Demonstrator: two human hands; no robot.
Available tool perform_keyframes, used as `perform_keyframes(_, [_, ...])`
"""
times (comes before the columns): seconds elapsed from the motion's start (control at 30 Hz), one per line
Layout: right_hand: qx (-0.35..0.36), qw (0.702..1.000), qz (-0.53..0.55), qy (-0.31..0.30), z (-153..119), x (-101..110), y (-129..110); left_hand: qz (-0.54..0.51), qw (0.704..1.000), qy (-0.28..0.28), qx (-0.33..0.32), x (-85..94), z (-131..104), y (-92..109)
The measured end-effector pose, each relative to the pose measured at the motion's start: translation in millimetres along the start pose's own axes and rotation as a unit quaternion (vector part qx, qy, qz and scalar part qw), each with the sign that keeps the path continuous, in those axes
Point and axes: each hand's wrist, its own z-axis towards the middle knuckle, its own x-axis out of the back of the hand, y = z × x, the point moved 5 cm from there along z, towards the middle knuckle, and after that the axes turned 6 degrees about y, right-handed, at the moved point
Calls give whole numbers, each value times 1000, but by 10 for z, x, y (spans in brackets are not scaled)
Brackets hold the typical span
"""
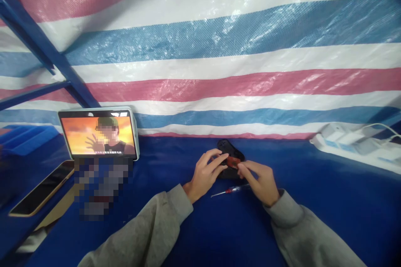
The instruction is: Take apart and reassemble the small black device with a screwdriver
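Observation:
A small orange-red piece (233,162), flat like a circuit board, is held above a black plastic housing (231,147) shaped like an opened computer mouse. My right hand (261,179) pinches its right end between thumb and fingers. At its left end are the closed fingertips of my left hand (206,173), gripping or steadying it. Parts of the housing are hidden behind the piece and my fingers. Just below lies a screwdriver (231,190) with a red and clear handle, its thin shaft pointing left; the handle's end passes under my right hand.
A tablet (135,133) playing a video stands at the left, with a phone (44,187) in front of it. Farther left is a blue tray (34,139). A white power strip (354,154) lies at the right. Behind the blue table (175,225) hangs a striped tarp (219,50).

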Motion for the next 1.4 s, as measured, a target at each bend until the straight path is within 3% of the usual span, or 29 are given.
perform_keyframes(0.2, [0,996,-38,87,2,129,67,95,992,-87,-12,-48,-13,54])
perform_keyframes(0.4, [13,996,-48,76,-1,109,89,121,980,-158,19,-124,-35,18])
perform_keyframes(1.4, [11,996,-54,70,-1,83,108,125,980,-157,10,-130,-31,52])
